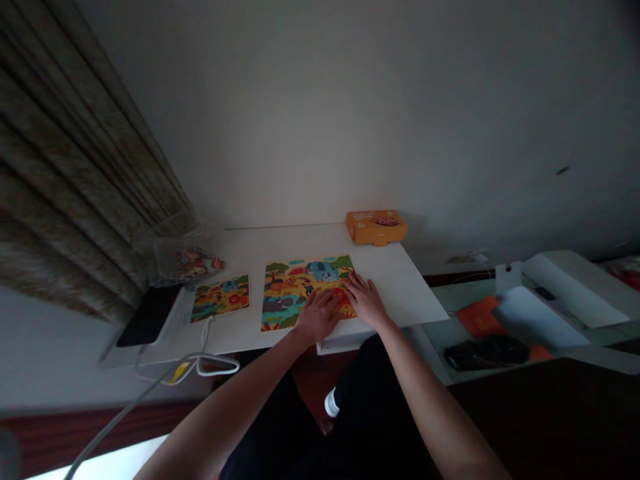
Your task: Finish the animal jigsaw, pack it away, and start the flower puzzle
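Observation:
A colourful jigsaw puzzle (pixel 285 288) with animals and trees lies flat on the white table, its picture looking whole where it shows. My left hand (pixel 319 315) rests flat on its lower right part, fingers stretched forward. Against the right edge of the puzzle lies my right hand (pixel 366 299), fingers spread, partly over the picture. Both hands cover some of the lower right area. To the left is a smaller picture sheet (pixel 220 298) showing a similar animal scene.
An orange box (pixel 376 227) stands at the table's back right. Left are a clear plastic bag (pixel 187 257) with colourful pieces and a dark tablet-like slab (pixel 150 315). A white cable (pixel 204 353) hangs over the front edge. Beyond the right side, a white open box (pixel 540 313) sits lower.

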The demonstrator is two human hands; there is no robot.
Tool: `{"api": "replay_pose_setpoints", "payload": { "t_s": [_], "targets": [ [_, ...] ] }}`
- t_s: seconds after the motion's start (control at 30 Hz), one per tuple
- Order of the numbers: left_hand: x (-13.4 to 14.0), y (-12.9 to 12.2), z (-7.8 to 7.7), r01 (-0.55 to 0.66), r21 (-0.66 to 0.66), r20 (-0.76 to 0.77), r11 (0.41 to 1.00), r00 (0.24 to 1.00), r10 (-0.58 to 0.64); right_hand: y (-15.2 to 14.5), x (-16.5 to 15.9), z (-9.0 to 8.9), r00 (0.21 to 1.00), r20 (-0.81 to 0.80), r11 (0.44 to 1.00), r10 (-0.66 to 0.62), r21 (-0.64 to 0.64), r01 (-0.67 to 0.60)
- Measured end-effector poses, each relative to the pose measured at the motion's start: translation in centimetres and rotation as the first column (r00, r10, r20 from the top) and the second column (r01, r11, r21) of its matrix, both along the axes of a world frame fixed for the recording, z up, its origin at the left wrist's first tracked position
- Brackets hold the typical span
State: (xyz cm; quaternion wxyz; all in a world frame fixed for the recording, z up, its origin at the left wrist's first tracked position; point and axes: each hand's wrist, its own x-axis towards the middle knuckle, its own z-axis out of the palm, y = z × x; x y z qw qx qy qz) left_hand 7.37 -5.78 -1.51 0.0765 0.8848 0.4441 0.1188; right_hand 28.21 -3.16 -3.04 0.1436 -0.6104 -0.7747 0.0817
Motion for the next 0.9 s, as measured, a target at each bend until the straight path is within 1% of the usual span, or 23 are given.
{"api": "replay_pose_setpoints", "payload": {
  "t_s": [0.1,0.27,0.33,0.4,0.47,0.53,0.63,0.8,0.9],
  "targets": [
    [-1.9,0.8,-0.1,-0.07,-0.004,-0.052,0.998,0.996,0.07,0.2,0.2,-0.2,1.0,0.001,0.999,0.001,-0.036,-0.001],
    [-7.0,1.5,0.2,-0.213,0.014,-0.119,0.977,0.97,0.213,0.2,0.5,0.3,1.0,-0.005,0.994,0.006,-0.11,-0.006],
    [-8.9,1.6,0.5,-0.249,0.023,-0.158,0.968,0.955,0.249,0.1,-0.1,0.6,1.0,-0.013,0.992,-0.025,-0.123,0.024],
    [-10.1,1.6,0.7,-0.263,0.027,-0.188,0.964,0.946,0.263,0.1,-1.3,0.9,0.998,-0.014,0.992,-0.068,-0.104,0.067],
    [-10.6,1.5,0.8,-0.265,0.018,-0.208,0.964,0.942,0.263,0.0,-3.0,1.2,0.998,-0.008,0.996,-0.068,-0.057,0.068],
    [-10.5,1.4,0.8,-0.273,0.005,-0.223,0.962,0.938,0.267,-0.1,-4.6,1.3,1.0,0.005,0.999,-0.023,-0.026,0.023],
    [-10.0,1.3,0.6,-0.28,-0.001,-0.231,0.96,0.934,0.272,-0.2,-6.1,1.5,0.999,0.037,0.999,0.014,-0.039,-0.012],
    [-10.0,1.4,0.2,-0.275,0.014,-0.239,0.961,0.933,0.27,-0.4,-6.4,2.3,0.993,0.117,0.992,0.013,-0.129,0.002],
    [-9.8,1.4,-0.1,-0.278,0.027,-0.24,0.96,0.931,0.277,-0.3,-6.1,2.6,0.989,0.148,0.988,0.013,-0.157,0.01]
  ]
}}
